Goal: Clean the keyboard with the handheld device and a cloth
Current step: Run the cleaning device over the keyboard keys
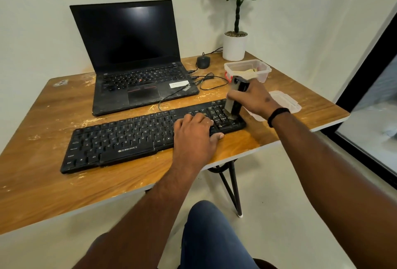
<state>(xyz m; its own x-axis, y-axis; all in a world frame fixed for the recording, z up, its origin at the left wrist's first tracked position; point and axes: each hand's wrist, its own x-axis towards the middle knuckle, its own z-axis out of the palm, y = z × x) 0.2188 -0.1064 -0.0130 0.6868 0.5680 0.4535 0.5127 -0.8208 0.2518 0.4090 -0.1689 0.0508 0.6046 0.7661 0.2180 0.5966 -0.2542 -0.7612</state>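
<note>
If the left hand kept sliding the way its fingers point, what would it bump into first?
Probably the handheld device, held upright by the right hand on the keyboard. The left hand points that way, though depth is unclear.

Keyboard, near front edge of tabletop: white brand text "ZEBRONICS" with a small logo on the front lip, below the space bar. Key legends legible in part: "Alt", "Ctrl", single letters.

Laptop, toward back edge: "ThinkPad" logo on palm rest, right corner. White sticker beside it; print too small to read.
</note>
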